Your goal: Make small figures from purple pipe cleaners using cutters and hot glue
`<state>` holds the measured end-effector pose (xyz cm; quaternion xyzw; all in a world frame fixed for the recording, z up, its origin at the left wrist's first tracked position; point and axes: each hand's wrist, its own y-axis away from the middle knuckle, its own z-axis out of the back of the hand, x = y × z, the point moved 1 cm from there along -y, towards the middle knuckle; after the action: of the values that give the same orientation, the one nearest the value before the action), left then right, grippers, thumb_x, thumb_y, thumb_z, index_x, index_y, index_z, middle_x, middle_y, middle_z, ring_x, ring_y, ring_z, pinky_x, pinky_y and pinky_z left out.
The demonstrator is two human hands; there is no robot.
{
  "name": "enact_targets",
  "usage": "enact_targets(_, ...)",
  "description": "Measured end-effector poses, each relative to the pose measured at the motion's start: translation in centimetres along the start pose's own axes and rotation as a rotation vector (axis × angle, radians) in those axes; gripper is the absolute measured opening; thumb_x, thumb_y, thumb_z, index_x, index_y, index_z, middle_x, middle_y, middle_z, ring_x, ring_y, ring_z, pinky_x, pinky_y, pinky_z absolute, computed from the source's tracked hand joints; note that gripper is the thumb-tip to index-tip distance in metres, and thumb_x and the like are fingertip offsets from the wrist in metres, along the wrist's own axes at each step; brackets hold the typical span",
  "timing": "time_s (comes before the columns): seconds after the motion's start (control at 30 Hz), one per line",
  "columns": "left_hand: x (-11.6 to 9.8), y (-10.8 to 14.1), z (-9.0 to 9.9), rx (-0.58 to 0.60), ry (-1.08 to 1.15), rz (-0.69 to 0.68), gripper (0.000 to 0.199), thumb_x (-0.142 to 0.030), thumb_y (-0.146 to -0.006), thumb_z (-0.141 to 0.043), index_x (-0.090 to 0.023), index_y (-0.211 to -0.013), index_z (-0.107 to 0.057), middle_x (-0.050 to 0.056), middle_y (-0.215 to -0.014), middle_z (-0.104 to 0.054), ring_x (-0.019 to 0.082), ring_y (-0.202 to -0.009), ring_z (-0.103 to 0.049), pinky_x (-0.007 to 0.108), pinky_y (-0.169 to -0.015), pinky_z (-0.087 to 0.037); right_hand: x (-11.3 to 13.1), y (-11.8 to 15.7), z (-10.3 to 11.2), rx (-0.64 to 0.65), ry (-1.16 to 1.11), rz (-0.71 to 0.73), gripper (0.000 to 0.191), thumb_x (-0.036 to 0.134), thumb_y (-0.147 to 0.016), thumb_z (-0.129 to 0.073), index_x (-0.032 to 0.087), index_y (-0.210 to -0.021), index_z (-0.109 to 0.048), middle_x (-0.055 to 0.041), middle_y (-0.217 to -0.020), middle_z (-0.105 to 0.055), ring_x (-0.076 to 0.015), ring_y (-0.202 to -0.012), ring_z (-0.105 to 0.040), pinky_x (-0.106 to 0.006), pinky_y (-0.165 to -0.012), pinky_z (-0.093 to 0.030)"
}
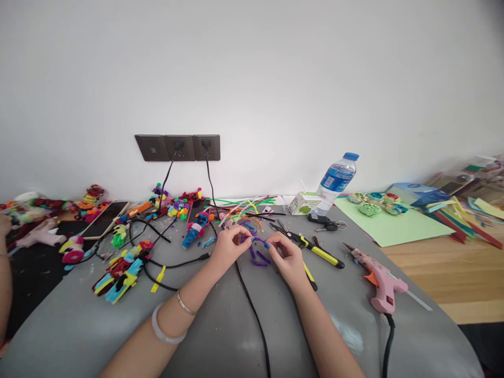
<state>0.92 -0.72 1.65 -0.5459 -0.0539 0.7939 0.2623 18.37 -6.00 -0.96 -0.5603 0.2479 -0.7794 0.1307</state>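
Between my two hands is a short purple pipe cleaner (259, 240), slightly arched. My left hand (233, 244) pinches one end with thumb and forefinger. The other end is pinched in my right hand (285, 254), close to a small blue tip that may be a painted nail. Just below lie bent purple pipe cleaner pieces (260, 259) on the grey table (220, 325). Behind my hands spreads a loose bunch of coloured pipe cleaners (252, 206). Pliers with yellow and black handles (323, 254) lie right beside my right hand.
A pink glue gun (384, 286) rests at the right, its black cord trailing forward. Pipe cleaner figures (120, 273) and a phone (105, 220) lie left. At the back stand a water bottle (337, 181) and a small carton (304, 203). Another person's arm (4, 273) shows far left.
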Motion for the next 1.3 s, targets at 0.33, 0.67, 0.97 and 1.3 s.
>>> enact_targets(0.33,0.04,-0.03,-0.04,0.006,0.009,0.006,0.007,-0.019,-0.077,-0.061,-0.016,-0.077,-0.067,0.0,-0.067,-0.062,0.011,-0.055,-0.048,0.022,-0.054,-0.037,0.01,-0.05,0.01,0.007,-0.024,-0.013,0.014,0.03,-0.09,-0.057,0.021,-0.079,-0.061,-0.0028,-0.074,-0.058,-0.0183,-0.071,-0.053,-0.03,-0.063,-0.041)
enact_targets(0.67,0.1,0.02,-0.03,0.014,0.016,0.011,0.01,-0.023,-0.077,-0.059,-0.017,-0.076,-0.066,0.001,-0.067,-0.062,0.011,-0.056,-0.047,0.022,-0.054,-0.037,-0.09,-0.16,-0.05,0.05,-0.038,-0.033,0.014,0.03,-0.088,-0.06,0.021,-0.078,-0.061,-0.0033,-0.075,-0.058,-0.0172,-0.068,-0.051,-0.03,-0.061,-0.041)
enact_targets(0.97,-0.18,0.07,-0.27,0.056,0.06,0.01,0.01,-0.023,-0.077,-0.059,-0.016,-0.074,-0.066,0.002,-0.069,-0.063,0.011,-0.056,-0.048,0.022,-0.054,-0.037,0.12,-0.29,-0.18,0.084,-0.016,-0.052,0.018,0.035,-0.086,-0.064,0.021,-0.076,-0.06,-0.0022,-0.073,-0.057,-0.0161,-0.064,-0.049,-0.03,-0.059,-0.04)
enact_targets(1.3,-0.47,0.34,-0.62,0.088,0.123,0.036,0.012,-0.024,-0.078,-0.06,-0.014,-0.074,-0.064,0.001,-0.067,-0.06,0.01,-0.057,-0.047,0.022,-0.054,-0.036,0.3,-0.29,-0.28,0.081,0.008,-0.065,0.021,0.037,-0.085,-0.065,0.02,-0.074,-0.059,-0.0005,-0.07,-0.055,-0.0147,-0.062,-0.046,-0.028,-0.057,-0.036)
